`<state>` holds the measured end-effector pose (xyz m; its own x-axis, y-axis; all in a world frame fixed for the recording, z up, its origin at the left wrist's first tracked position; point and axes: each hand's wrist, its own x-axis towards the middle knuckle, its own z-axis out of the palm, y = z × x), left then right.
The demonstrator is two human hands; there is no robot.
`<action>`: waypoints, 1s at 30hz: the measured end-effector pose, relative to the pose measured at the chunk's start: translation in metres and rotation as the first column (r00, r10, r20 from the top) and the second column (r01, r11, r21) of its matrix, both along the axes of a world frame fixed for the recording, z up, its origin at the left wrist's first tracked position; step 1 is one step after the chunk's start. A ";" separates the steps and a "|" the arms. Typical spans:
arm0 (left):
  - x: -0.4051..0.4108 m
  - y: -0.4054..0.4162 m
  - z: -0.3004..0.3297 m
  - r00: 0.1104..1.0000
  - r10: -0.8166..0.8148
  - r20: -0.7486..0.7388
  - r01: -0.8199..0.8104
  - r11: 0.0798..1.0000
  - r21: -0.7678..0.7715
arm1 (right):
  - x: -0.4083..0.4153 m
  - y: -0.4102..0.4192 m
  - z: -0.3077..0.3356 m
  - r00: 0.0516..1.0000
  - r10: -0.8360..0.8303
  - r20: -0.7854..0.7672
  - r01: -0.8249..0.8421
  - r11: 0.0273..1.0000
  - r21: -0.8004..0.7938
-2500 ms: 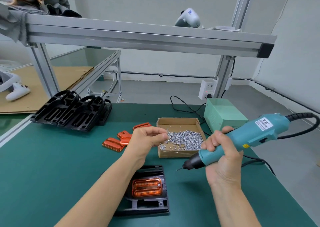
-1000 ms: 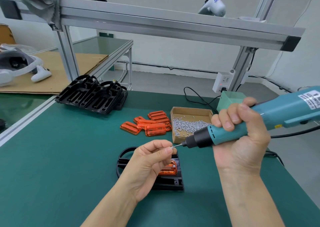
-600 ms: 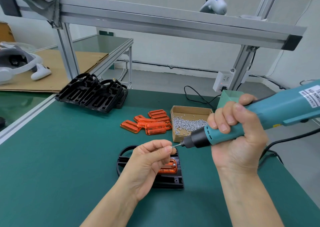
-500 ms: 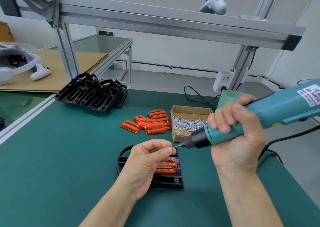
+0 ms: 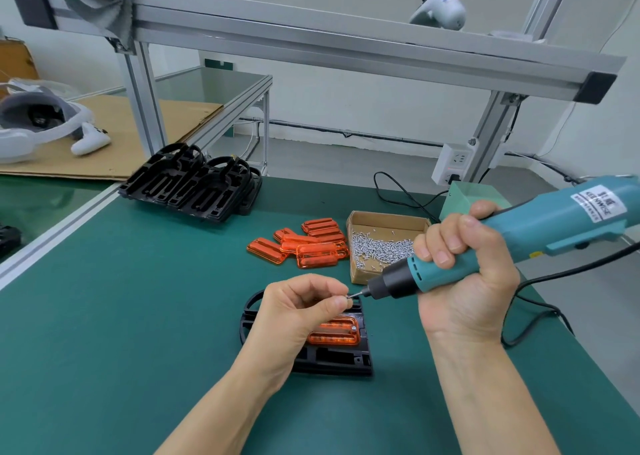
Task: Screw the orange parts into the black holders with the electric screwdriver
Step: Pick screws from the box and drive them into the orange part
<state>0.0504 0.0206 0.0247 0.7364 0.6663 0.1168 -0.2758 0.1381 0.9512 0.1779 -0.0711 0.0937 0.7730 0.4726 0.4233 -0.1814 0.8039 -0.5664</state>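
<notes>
On the green desk (image 5: pixel 104 316) in front of me, one black holder (image 5: pixel 332 357) lies flat with an orange part (image 5: pixel 337 331) seated in its recess. I see what looks like one small screw head near the right end of that part; whether others are in, I cannot tell. My left hand (image 5: pixel 298 316) hovers just above the holder, fingers (image 5: pixel 341 302) pinching a tiny screw (image 5: pixel 349 296) against the bit of the screwdriver (image 5: pixel 502 243), which my right hand (image 5: pixel 464 274) grips round the barrel. So I judge the task barely begun: this holder is still being fastened, a pile of spare orange parts (image 5: pixel 304 246) waits beside the cardboard box of screws (image 5: pixel 381 246), and a stack of empty holders (image 5: pixel 194 184) sits at the far left. The orange pieces are glossy, translucent, rounded rectangles with ribs; the holders are matt black moulded plastic with slots and a loop; the desk mat is dull and smooth.
</notes>
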 end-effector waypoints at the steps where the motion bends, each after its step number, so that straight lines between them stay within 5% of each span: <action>1: -0.002 0.002 0.001 1.000 -0.012 -0.020 0.013 1.000 0.021 | 0.000 0.002 0.000 1.000 0.004 -0.002 -0.004 1.000 -0.004; 4: -0.013 0.013 0.002 0.995 0.050 -0.092 -0.038 0.992 0.122 | 0.001 0.007 0.000 1.000 0.016 0.005 -0.016 1.000 -0.018; 8: -0.032 0.036 -0.004 0.891 0.361 -0.276 -0.235 0.886 0.400 | 0.000 0.017 -0.007 0.996 0.074 0.041 -0.070 0.995 -0.072; 12: -0.039 0.036 -0.013 0.807 0.423 -0.412 -0.111 0.794 0.598 | -0.005 0.032 -0.016 0.988 0.132 0.083 -0.117 0.979 -0.165; 30: -0.035 0.036 -0.032 0.803 0.334 -0.494 0.039 0.798 0.602 | -0.018 0.061 -0.036 0.935 0.237 0.264 -0.129 0.920 -0.369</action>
